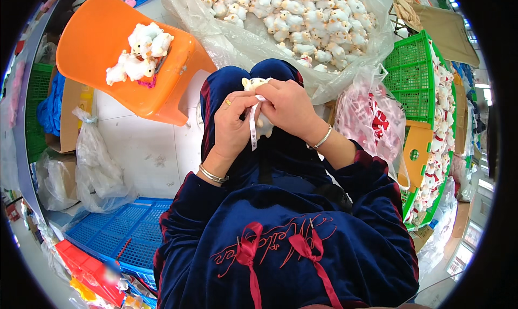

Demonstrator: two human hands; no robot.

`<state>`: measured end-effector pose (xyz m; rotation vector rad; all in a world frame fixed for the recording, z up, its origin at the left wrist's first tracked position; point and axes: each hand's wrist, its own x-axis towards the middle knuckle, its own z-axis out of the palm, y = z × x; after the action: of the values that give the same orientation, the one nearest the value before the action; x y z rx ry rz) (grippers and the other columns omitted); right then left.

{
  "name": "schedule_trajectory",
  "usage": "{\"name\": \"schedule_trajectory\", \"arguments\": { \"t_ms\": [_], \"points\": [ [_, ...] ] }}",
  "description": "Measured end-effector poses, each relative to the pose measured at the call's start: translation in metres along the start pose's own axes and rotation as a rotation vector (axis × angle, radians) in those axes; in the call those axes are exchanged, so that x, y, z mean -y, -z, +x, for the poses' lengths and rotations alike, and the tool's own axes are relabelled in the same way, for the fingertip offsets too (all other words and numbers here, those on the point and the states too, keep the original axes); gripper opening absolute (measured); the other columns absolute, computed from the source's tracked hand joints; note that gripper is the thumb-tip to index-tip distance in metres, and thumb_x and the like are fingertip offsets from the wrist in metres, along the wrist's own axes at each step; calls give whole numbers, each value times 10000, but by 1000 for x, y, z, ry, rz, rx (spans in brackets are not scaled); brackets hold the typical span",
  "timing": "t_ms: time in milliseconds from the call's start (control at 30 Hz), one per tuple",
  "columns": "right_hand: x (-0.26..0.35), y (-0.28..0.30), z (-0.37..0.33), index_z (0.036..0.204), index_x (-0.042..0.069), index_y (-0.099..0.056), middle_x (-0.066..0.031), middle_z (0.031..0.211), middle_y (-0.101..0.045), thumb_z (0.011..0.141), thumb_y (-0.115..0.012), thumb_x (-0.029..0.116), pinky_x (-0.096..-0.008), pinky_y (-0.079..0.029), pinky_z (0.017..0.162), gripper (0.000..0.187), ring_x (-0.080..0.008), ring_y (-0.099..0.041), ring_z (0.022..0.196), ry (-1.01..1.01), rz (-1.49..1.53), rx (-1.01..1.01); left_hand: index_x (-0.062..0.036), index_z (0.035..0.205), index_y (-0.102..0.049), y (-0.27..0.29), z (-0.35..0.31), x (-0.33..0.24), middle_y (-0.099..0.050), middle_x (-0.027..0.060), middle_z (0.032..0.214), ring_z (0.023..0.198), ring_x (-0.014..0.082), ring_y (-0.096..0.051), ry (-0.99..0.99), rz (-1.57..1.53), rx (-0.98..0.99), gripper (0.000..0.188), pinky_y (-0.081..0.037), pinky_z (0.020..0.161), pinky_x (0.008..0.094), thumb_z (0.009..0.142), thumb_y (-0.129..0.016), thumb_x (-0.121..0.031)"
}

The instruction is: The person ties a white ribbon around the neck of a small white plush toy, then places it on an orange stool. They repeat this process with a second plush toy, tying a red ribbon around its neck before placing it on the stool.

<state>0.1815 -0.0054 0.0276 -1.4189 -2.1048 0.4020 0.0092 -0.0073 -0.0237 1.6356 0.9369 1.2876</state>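
Above my lap, both hands are closed around a small white plush toy (264, 126) with tan ears. A narrow pale ribbon (253, 126) with dark print hangs down over its front. My left hand (233, 120) pinches the ribbon's edge against the toy. On the other side, the fingers of my right hand (287, 106) press together at the toy's neck, where the ribbon's upper end passes. My fingers cover most of the toy's head and middle. Several similar white plush toys (141, 52) lie on the seat of an orange chair (91, 34) to the left.
A large clear plastic sheet (186, 23) with a heap of white plush toys spreads ahead. At right are a plastic bag (359, 106) with red and white pieces and a green crate (410, 66) beside more toys. A blue crate (121, 228) stands at lower left.
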Motion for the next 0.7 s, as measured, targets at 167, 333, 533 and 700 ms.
{"name": "schedule_trajectory", "arguments": {
  "t_ms": [167,333,533,700],
  "points": [
    [0,9,2,928,32,-687,-115,819,-669,851,-706,92,-380,-513,643,100,-295,-654,704,-68,120,129,-34,1014,-706,2,-1,0,-721,125,1047,929,267,-696,-8,26,26,179,-566,785,327,859,-771,27],
    [-5,40,9,933,-10,-706,-152,820,-711,899,-679,141,-378,-540,690,157,-299,-691,747,-276,463,334,-38,1010,-707,5,2,-6,-723,127,1045,949,276,-698,-57,98,42,168,-564,813,345,861,-766,11],
    [-7,38,7,905,27,-672,-123,843,-686,899,-695,155,-391,-531,697,130,-301,-684,779,-245,278,312,-31,1017,-699,7,3,-11,-724,127,1031,949,276,-696,-78,129,54,166,-561,831,346,867,-754,11],
    [-2,23,1,907,47,-632,-118,842,-652,875,-689,134,-417,-526,696,109,-347,-665,805,-159,162,100,-30,1007,-693,7,3,-13,-722,128,1041,952,281,-692,-65,116,62,157,-558,832,351,865,-746,12]
  ]
}}
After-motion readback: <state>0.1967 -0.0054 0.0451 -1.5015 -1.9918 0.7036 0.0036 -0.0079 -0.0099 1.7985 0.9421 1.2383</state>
